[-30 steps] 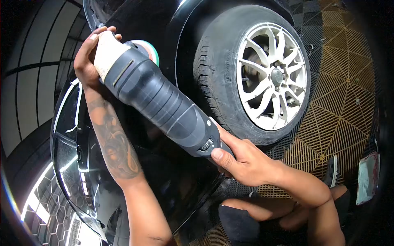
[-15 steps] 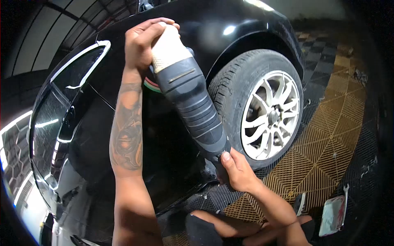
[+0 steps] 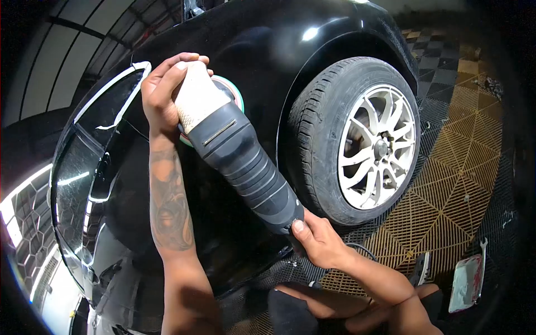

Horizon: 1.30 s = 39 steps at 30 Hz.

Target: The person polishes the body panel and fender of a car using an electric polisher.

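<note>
Both of my hands hold a car polisher (image 3: pixel 237 153) with a black ribbed body and a whitish head cover. My left hand (image 3: pixel 159 97) is wrapped over the polisher's head, near the upper left. Around the rear handle, my right hand (image 3: pixel 321 241) is closed with its thumb on top. Beneath the head, a round pad (image 3: pixel 237 96) with a green and red rim shows in part. It lies against the glossy black car panel (image 3: pixel 254 61), left of the wheel arch; its working face is hidden.
Right of the polisher is a car wheel (image 3: pixel 381 148) with pale spokes. White tape (image 3: pixel 124 97) edges the window at left. On the tiled floor (image 3: pixel 441 212) lie a shallow tray (image 3: pixel 466 282) and a wrench (image 3: pixel 483 251). A cable (image 3: pixel 362 249) runs behind my right forearm.
The polisher's head and my left hand have moved left and down across the panel. More of the pad's rim shows. The wheel appears slightly farther right as the view shifts.
</note>
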Available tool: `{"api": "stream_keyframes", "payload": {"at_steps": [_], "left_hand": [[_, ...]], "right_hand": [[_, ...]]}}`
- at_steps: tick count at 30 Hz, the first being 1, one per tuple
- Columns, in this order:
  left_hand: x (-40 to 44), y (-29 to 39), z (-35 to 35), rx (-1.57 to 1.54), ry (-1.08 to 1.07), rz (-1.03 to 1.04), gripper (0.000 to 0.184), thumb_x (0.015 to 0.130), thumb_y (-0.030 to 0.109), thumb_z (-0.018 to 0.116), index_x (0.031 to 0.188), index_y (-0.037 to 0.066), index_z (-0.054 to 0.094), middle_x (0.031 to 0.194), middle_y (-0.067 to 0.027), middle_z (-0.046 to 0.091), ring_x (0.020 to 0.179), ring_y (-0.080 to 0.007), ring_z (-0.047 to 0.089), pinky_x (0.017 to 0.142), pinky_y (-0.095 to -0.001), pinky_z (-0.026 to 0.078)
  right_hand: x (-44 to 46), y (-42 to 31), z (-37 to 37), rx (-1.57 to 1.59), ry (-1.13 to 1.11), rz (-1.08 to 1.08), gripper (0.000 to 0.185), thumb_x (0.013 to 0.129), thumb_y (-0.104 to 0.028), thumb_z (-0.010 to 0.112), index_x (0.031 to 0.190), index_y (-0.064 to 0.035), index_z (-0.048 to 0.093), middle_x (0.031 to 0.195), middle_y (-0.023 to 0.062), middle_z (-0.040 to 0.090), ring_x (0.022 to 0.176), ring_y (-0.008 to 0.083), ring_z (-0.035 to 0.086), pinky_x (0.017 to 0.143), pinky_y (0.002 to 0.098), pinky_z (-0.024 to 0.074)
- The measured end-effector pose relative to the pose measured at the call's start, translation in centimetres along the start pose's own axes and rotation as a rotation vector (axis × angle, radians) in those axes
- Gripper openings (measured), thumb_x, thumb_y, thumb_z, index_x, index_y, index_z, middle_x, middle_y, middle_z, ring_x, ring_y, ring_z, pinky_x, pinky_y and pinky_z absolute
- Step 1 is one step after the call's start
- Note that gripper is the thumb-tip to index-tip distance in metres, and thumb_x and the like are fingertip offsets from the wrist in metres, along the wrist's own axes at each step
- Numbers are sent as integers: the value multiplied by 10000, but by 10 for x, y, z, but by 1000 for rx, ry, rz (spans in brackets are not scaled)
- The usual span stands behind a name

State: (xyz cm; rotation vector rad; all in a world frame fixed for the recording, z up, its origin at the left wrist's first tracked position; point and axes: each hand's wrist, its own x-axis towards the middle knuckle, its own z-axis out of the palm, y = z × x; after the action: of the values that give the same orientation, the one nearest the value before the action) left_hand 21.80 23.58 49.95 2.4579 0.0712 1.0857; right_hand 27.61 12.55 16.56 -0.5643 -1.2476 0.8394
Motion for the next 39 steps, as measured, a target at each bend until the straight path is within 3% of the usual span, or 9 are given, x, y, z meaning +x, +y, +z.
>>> {"api": "stream_keyframes", "payload": {"at_steps": [5, 12, 18, 30, 35, 38, 39], "left_hand": [[3, -3, 3, 13, -46, 11, 300, 894, 133, 560, 1091, -59, 679, 1022, -200, 723, 879, -276, 734, 832, -385, 599], [44, -14, 31, 1, -150, -67, 335, 883, 159, 554, 1101, -68, 669, 1036, -213, 713, 899, -300, 723, 841, -398, 594], [78, -23, 55, -53, -229, -158, 364, 895, 189, 544, 1120, -78, 646, 1065, -225, 694, 920, -317, 704, 847, -409, 582], [80, -26, 56, 9, -205, -130, 412, 900, 241, 516, 1137, -68, 651, 1082, -224, 695, 940, -314, 706, 848, -410, 588], [65, -19, 45, 78, -160, -102, 426, 892, 239, 520, 1153, -74, 642, 1092, -228, 691, 945, -317, 708, 859, -407, 584], [53, -15, 34, 68, -160, -93, 432, 881, 232, 534, 1158, -84, 634, 1091, -234, 690, 951, -320, 707, 873, -412, 578], [48, -13, 33, 60, -120, -103, 448, 868, 236, 548, 1162, -93, 627, 1092, -239, 688, 957, -322, 706, 882, -419, 573]], "right_hand": [[-1, 9, 6, 0, -20, 17, 735, 991, -516, 486, 1516, -34, 304, 1367, 297, 530, 1305, 438, 486, 1081, 419, 387], [-3, -7, -7, 50, 54, -13, 808, 991, -493, 507, 1536, 14, 193, 1210, 336, 613, 1158, 474, 589, 1000, 442, 452], [-6, -23, -29, 90, 50, 9, 795, 1003, -473, 496, 1536, 23, 176, 1138, 340, 637, 1070, 471, 636, 939, 437, 481], [-3, -21, -35, 96, -10, 60, 801, 1001, -469, 502, 1532, 31, 172, 1127, 334, 643, 1059, 472, 641, 933, 438, 481], [-4, -16, -22, 93, 36, -40, 807, 992, -469, 520, 1531, 26, 181, 1119, 330, 648, 1040, 479, 644, 933, 441, 484], [-1, -5, -10, 65, 97, -194, 794, 989, -466, 528, 1530, 12, 199, 1178, 335, 623, 1097, 483, 619, 970, 439, 468], [-3, -12, -12, 84, 38, -106, 779, 988, -463, 530, 1529, 1, 215, 1265, 339, 574, 1179, 484, 573, 1020, 444, 435]]}}
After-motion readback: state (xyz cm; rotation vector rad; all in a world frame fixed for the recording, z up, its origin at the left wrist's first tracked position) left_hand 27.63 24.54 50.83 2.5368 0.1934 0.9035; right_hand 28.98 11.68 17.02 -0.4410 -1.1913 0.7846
